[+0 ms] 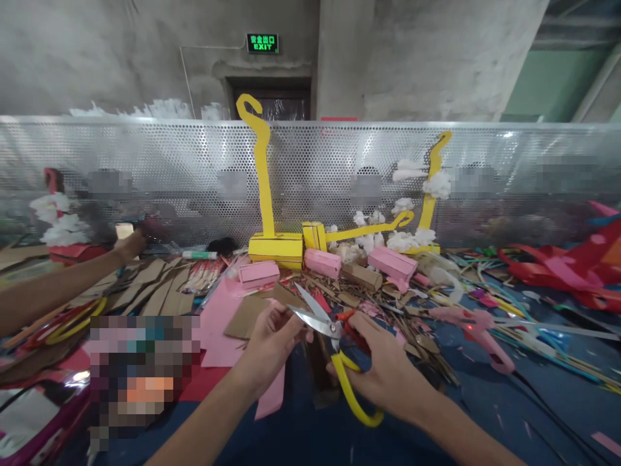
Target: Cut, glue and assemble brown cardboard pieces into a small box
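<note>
Across from you, a grey concrete wall [412, 71] rises behind a perforated metal panel [194, 155]. Your blue table [466, 427] stretches before it, strewn with cardboard scraps and craft pieces. On the right sits a red construction [577, 265]; near the middle, a yellow box [275, 249] carries a tall, hook-ended yellow strip [262, 178]. Pink sheets [220, 323] lie left of centre.

Your hands come in from the bottom. Your right hand [383, 362] grips the scissors [334, 330], which have one yellow handle loop and orange-red on the other side. They are above the table between your hands, their blades parted and pointing away from you, toward the left. Your left hand [276, 333] has its fingers drawn together beside the lower blade; you cannot tell from this view whether they pinch anything.

A pink glue gun [478, 333] lies to your right, a small red light showing on it. On the left, another person's hand [130, 246] is at a pale object [125, 231].

Three pink prisms, the middle one [323, 263] near the yellow box, lie beyond your hands. The lit green sign [262, 43] reads "安全出口" and "EXIT". A white-and-green tube [200, 255] has no lettering you can make out.
</note>
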A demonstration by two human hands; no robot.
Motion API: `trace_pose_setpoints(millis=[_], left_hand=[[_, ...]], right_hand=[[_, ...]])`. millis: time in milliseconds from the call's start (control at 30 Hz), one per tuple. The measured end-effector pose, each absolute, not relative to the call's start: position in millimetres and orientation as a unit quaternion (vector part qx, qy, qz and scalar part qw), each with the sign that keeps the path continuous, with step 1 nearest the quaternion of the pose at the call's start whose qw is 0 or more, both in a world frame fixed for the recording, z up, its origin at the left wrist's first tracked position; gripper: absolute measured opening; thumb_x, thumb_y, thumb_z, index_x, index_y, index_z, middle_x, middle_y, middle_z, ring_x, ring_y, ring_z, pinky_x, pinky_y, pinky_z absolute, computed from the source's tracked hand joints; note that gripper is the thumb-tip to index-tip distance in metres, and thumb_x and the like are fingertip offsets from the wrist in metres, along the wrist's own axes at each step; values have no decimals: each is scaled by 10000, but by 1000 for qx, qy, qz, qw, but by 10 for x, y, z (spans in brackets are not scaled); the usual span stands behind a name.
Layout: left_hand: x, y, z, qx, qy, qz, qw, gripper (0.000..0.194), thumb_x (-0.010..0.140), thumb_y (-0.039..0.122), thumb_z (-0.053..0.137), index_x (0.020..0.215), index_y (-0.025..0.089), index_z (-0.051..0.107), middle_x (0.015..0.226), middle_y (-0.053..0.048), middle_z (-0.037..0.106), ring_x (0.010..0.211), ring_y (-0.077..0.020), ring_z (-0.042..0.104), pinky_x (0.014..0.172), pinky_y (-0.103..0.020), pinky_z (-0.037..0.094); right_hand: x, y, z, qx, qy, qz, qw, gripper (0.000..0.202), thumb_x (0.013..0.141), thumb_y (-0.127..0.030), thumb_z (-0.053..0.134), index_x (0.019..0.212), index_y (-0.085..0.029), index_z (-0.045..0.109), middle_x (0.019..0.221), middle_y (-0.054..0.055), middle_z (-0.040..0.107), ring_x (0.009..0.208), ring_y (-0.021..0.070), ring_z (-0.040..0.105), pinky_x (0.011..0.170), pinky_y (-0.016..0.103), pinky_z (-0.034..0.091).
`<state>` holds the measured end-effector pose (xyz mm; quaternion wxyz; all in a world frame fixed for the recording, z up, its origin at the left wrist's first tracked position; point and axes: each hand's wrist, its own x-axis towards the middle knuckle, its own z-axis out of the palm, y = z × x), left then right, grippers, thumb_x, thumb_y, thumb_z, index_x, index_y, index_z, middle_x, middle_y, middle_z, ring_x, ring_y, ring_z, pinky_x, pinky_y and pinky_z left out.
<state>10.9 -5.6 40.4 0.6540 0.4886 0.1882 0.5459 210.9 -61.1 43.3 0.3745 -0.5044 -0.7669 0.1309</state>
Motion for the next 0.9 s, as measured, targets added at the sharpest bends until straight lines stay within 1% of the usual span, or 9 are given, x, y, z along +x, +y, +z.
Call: trace_pose_setpoints(millis=[167,267,400,567,700,900], left_hand=[[95,-62,403,497,201,542,647,250,776,357,843,759,150,704,708,-11,683,643,-112,606,658,-235,502],[94,-43,377,505,200,542,642,263,778,385,837,769,157,707,716,-12,692,656,-117,615,671,-235,500],[100,-29,338,513,215,553,620,250,790,390,826,784,171,707,696,-4,687,660,-119,624,640,-215,473],[113,-42,338,515,224,575,595,213,807,369,815,837,186,711,740,2,685,679,-115,610,657,-216,475],[110,-44,340,516,224,583,586,216,806,367,814,844,180,713,754,-8,683,693,-125,611,687,-235,492],[117,-74,347,526,224,582,578,189,833,349,790,859,177,714,797,-29,703,699,-126,588,699,-248,491]], right_hand=[[2113,-617,436,-510,-763,139,372,303,769,-268,789,915,-232,526,962,18,629,856,215,573,751,303,420],[2116,-616,429,-514,-758,143,375,311,762,-280,801,916,-236,534,956,18,634,859,220,577,751,305,422],[2106,-607,432,-513,-755,151,378,321,753,-281,814,926,-233,547,972,20,642,873,222,584,756,308,431],[2098,-608,447,-514,-757,152,375,317,754,-288,815,916,-226,550,967,21,641,864,217,580,751,311,430],[2090,-618,457,-518,-756,152,371,310,752,-280,812,904,-221,548,935,14,636,828,208,572,721,304,424],[2073,-617,470,-513,-760,150,370,291,764,-264,798,896,-214,544,925,24,626,826,208,562,728,307,430]])
